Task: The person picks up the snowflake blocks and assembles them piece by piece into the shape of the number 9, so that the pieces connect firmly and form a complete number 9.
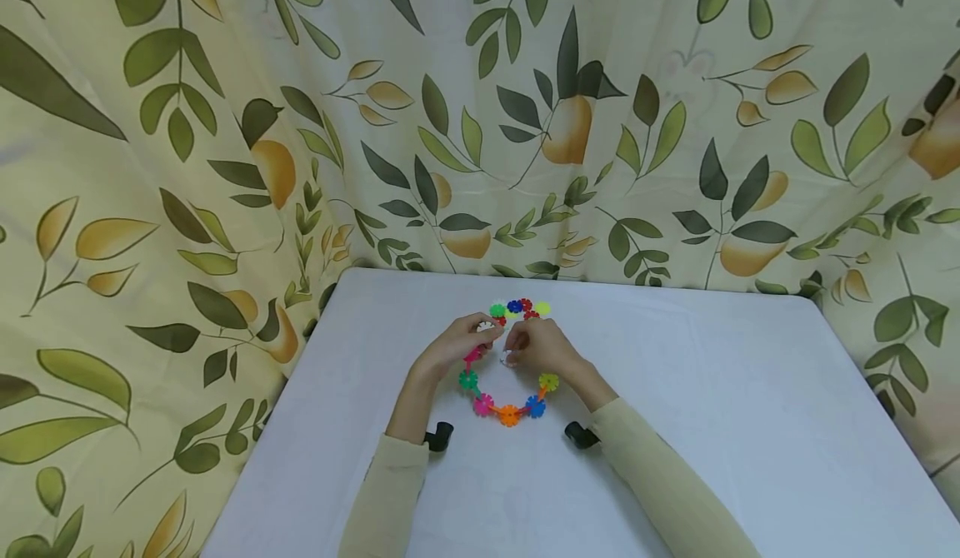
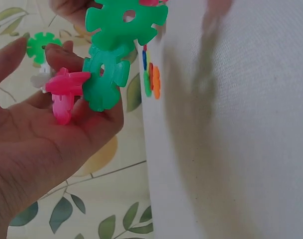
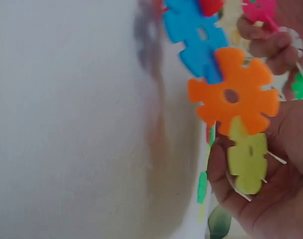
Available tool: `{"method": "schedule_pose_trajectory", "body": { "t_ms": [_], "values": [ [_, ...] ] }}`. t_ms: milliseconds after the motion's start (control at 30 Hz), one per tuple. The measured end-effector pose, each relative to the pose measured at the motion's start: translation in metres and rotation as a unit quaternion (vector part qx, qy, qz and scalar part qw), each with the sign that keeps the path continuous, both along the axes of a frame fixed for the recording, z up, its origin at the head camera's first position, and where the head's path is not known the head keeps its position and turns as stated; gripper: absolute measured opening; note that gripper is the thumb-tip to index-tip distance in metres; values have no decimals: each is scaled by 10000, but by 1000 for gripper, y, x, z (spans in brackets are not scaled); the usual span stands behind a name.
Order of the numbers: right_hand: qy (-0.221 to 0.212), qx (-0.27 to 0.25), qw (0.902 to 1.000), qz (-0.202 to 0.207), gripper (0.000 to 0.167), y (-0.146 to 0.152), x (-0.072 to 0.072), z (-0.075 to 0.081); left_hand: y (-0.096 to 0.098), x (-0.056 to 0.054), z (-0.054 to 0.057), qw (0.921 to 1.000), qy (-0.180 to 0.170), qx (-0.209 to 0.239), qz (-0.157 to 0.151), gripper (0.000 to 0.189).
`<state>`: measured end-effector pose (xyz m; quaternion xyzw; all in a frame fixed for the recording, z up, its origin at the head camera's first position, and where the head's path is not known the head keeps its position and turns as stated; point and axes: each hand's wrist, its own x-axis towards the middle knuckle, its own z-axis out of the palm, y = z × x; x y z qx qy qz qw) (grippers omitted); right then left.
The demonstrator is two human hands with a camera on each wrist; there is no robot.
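A chain of colourful notched plastic discs, snowflake building pieces [image 1: 509, 415], hangs in a loop between both hands. My left hand [image 1: 459, 344] holds its left end, with fingers curled by a pink disc [image 2: 66, 89] and a green disc [image 2: 105, 77]. A white disc [image 2: 42, 78] and a lighter green disc [image 2: 42, 46] sit by its fingertips. My right hand [image 1: 545, 348] pinches a white disc [image 1: 508, 359] at the other end. In the right wrist view, a yellow disc [image 3: 248, 164] lies against the right fingers, joined to an orange disc [image 3: 232, 94] and a blue disc [image 3: 198, 35].
More loose discs [image 1: 514, 306] lie behind the hands on the white table [image 1: 712, 425]. A leaf-patterned curtain [image 1: 480, 125] surrounds the table at the back and left. Black wrist cameras [image 1: 581, 435] stick out by the sleeves.
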<state>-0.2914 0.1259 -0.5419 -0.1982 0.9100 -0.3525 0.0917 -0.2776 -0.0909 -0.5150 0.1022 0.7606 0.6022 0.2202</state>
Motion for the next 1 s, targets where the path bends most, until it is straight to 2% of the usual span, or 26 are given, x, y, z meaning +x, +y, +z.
{"method": "schedule_pose_trajectory", "body": {
  "t_ms": [133, 233, 467, 600, 867, 1000],
  "values": [
    [84, -515, 9976, -463, 10, 5, 6, 5, -1, -1, 0, 10000, -1, 49, -8, 36],
    [37, -1128, 9908, -750, 9, 9, 9, 11, -2, -1, 1, 10000, -20, 51, 12, 35],
    [-530, -2543, 9582, -1200, 19, 14, 14, 24, -4, -1, 0, 9999, -50, 99, 12, 32],
    [-767, -2967, 9441, -1213, 26, 16, 17, 28, -4, -1, -1, 9998, -139, 130, 47, 31],
    [-1186, -3644, 9155, -1229, 32, 17, 23, 28, -2, -2, -2, 9995, -201, 236, -48, 45],
    [-1202, -3794, 9083, -1286, 31, 15, 25, 28, -2, -2, -2, 9993, -213, 300, -101, 41]
  ]
}}
